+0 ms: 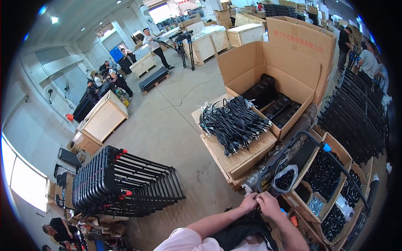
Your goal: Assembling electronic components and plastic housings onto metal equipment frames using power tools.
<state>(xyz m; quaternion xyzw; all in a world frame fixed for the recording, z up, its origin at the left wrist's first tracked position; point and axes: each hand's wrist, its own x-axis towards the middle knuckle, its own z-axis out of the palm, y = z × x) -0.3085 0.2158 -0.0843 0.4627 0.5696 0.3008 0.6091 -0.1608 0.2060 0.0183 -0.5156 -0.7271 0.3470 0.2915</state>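
While hands (268, 204) meet near a wooden box (255, 161), floor (184, 146) opens beyond its edge.

The tubular frame (345, 172) shows a smooth black finish resembling coated metal. The cable bundle (232, 121) has softly glossy plastic sheathing. The open carton (240, 62) is matt cardboard; the crate (102, 119), pale matt wood; the floor (155, 138), smooth concrete.

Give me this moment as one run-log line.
left grip: curled, beside right grip | right grip: curled | held item: cannot tell | nearby: clear bag of black parts | ahead: black cable pile
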